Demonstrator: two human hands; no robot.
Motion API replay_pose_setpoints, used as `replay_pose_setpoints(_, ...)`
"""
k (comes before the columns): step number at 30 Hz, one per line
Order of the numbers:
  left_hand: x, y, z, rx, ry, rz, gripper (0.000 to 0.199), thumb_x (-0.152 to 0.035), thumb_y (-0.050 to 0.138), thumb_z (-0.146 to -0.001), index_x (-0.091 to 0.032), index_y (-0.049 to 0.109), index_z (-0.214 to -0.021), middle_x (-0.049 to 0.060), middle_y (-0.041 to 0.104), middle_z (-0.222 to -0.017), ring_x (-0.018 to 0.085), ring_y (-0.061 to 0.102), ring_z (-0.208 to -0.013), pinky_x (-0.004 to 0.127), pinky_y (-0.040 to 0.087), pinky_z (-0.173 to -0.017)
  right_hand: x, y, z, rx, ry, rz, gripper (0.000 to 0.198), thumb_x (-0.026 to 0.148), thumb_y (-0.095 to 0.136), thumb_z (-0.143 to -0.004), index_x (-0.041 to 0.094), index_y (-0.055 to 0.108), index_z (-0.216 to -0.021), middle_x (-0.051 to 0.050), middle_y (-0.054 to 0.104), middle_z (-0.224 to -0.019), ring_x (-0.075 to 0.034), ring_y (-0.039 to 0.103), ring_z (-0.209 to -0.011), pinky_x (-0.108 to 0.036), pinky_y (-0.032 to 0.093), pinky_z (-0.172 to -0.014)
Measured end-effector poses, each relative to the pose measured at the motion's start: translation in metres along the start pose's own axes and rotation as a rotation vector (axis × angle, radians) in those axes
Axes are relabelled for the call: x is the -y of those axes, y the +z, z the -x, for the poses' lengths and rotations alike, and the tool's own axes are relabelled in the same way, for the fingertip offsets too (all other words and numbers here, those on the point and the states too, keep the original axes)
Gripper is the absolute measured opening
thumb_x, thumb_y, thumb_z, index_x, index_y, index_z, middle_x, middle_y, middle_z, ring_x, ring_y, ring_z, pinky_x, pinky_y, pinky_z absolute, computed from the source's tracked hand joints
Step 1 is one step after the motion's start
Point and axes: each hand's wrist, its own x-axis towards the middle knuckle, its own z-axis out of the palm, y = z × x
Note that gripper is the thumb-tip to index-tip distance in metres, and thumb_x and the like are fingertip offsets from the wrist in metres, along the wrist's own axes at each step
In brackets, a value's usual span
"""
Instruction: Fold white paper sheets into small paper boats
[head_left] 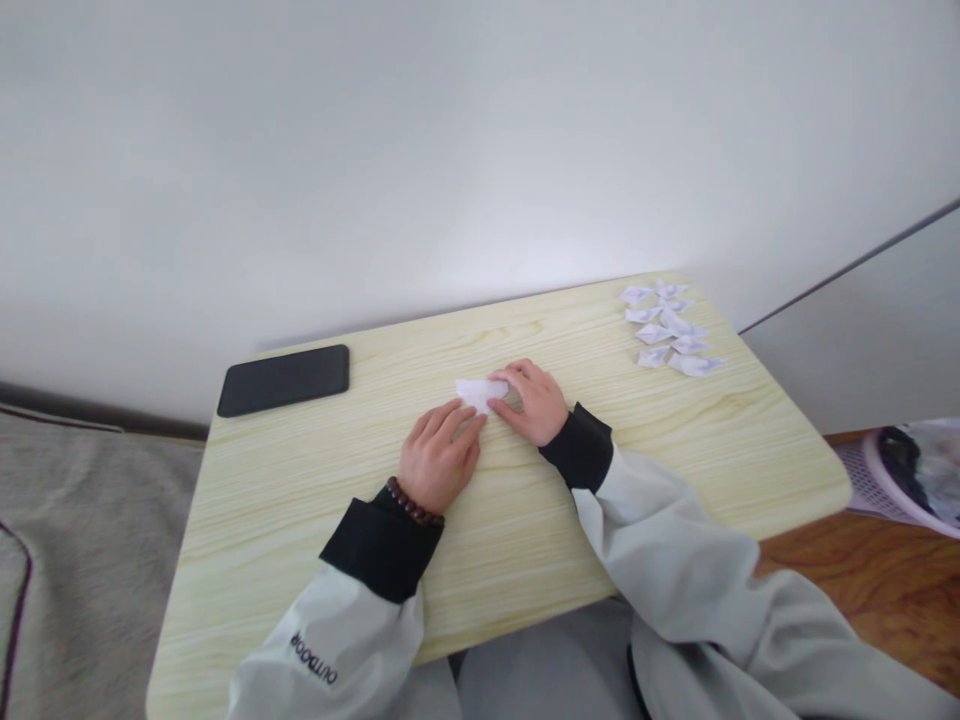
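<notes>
Wood-look tabletop: my R hand pinches white paper, my L hand touches its edge, grip unclear; prob. mid-fold, next needs firm crease.

Soft, diffuse light, faint shadows.

We cannot see the part of the white paper under the right hand, nor make out fine folds on the paper shapes near the table's far right corner. Beyond its right edge, our view cuts off the basket.
</notes>
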Motion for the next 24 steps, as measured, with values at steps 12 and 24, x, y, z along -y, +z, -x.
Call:
replay_pose_setpoints(12,-0.0062,-0.0035,-0.0053,-0.005,-0.009,-0.049,0.020,-0.019,0.051,-0.084,-0.020,0.067,-0.095,0.004,0.069,-0.100,0.022,0.060,-0.103,0.036,0.049,-0.084,0.0025,-0.0005,-0.0006,-0.003,0.014,0.030,0.034,0.038,0.059,-0.078,0.021,0.059,-0.109,-0.007,0.055,-0.107,-0.022,0.053,-0.099,-0.037,0.039,-0.087)
replay_pose_setpoints(24,0.0000,0.0005,0.0004,0.015,-0.092,0.008,0.022,-0.024,0.054,-0.083,-0.024,0.068,-0.099,0.005,0.059,-0.122,0.028,0.045,-0.123,0.044,0.045,-0.096,0.0047,0.0011,0.0013,-0.017,0.021,0.065,0.039,0.042,0.061,-0.076,0.022,0.059,-0.110,-0.008,0.054,-0.108,-0.023,0.053,-0.098,-0.037,0.039,-0.085)
